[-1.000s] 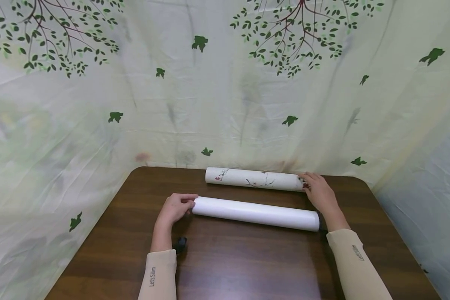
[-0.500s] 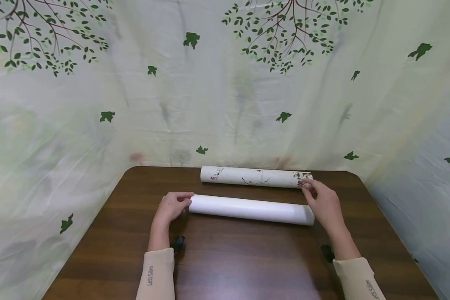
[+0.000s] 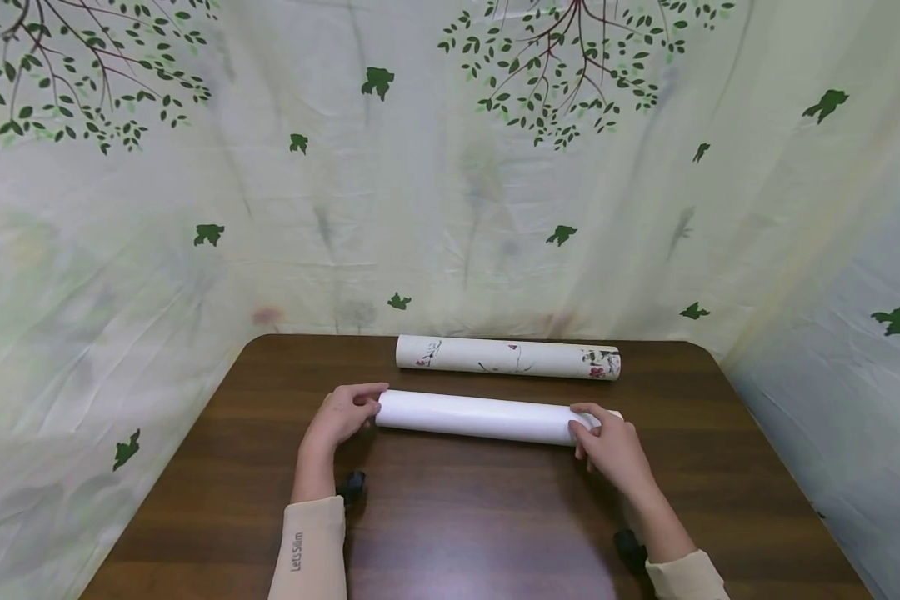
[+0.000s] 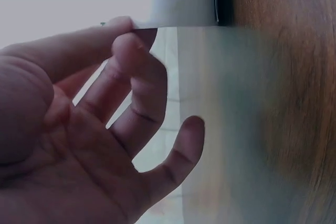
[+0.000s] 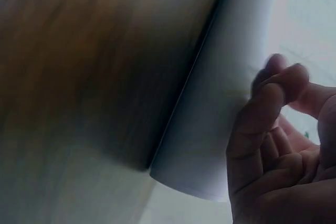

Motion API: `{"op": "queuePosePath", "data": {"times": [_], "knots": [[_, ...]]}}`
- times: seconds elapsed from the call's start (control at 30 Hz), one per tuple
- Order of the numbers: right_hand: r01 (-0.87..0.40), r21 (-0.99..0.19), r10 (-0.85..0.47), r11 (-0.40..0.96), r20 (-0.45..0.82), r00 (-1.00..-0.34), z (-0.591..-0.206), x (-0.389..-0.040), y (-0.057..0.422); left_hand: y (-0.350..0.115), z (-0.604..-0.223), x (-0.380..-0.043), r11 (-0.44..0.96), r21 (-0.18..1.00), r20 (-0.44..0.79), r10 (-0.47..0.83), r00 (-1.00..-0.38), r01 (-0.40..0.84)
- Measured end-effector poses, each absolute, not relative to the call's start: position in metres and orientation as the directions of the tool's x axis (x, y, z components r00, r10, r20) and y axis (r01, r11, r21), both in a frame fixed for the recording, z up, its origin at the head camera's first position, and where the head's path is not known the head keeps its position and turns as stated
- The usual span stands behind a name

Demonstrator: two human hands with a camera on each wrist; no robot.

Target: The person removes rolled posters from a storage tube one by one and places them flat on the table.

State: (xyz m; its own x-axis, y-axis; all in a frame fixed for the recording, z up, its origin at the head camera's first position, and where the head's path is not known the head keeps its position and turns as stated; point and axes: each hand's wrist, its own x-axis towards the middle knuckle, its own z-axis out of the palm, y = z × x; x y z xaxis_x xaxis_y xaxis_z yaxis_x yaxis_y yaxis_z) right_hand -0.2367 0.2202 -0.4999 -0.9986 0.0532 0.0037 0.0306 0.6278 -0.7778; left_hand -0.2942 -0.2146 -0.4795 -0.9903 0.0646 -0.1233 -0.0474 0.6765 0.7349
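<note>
A plain white roll (image 3: 472, 417), like rolled paper, lies crosswise on the wooden table. At its left end my left hand (image 3: 341, 412) pinches the edge with thumb and forefinger. The left wrist view shows the fingertips at the white roll's rim (image 4: 184, 14), the other fingers loosely bent. Over the right end hovers my right hand (image 3: 611, 450), fingers bent and thumb near the forefinger. In the right wrist view these fingers (image 5: 257, 108) overlap the roll's side without gripping it. Behind lies a second white roll (image 3: 487, 357) printed with flowering branches, untouched.
The dark brown table (image 3: 465, 517) has rounded far corners. A pale cloth backdrop (image 3: 450, 208) printed with branches and green birds hangs behind it and along the sides. Small black devices (image 3: 630, 550) sit at both wrists.
My right hand has left the right end of the flowered roll and come back toward me, over the plain roll's right end. My left hand stays at the plain roll's left end. The view shifted slightly.
</note>
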Motion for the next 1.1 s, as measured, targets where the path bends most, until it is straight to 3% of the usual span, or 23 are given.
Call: {"op": "queuePosePath", "data": {"times": [0.27, 0.5, 1.1], "knots": [[0.037, -0.789, 0.064, 0.614, 0.003, -0.998, -0.503, -0.250, 0.221, -0.214, -0.475, -0.298, 0.745, 0.666, -0.069, 0.104, -0.992, 0.032], [0.032, -0.774, 0.058, 0.633, 0.007, -0.998, -0.505, -0.262, 0.220, -0.210, -0.469, -0.297, 0.779, 0.627, -0.129, 0.109, -0.986, 0.004], [0.016, -0.694, 0.092, 0.720, 0.073, -0.993, -0.506, -0.296, 0.207, -0.173, -0.459, -0.294, 0.717, 0.677, -0.242, 0.429, -0.870, 0.165]]}}
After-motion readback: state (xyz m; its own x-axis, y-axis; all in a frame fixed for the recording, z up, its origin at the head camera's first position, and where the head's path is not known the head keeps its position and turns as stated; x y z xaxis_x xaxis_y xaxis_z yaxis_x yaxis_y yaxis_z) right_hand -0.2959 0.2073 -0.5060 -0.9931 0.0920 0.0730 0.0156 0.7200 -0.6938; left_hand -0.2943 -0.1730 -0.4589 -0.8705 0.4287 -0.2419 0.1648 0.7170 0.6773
